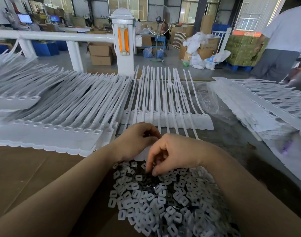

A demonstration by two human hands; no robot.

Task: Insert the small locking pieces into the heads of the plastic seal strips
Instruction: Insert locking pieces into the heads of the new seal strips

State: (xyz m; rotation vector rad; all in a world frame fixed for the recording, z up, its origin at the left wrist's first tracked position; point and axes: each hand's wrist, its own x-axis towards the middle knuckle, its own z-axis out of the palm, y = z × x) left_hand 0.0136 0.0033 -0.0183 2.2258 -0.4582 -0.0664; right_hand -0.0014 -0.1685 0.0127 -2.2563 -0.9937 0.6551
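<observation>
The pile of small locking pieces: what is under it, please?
The pile of small locking pieces rests on brown cardboard at its left edge. The surface beneath its middle is covered. The right hand reaches into its top.

head cam | faces forward and down | close over both hands (156, 151) | factory hall beyond

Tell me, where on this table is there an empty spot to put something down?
The brown cardboard left of the left forearm, below the big left sheet of seal strips, is bare. So is the grey tabletop between the middle strips and the right stack. The pile of locking pieces under both hands is crowded.
</observation>
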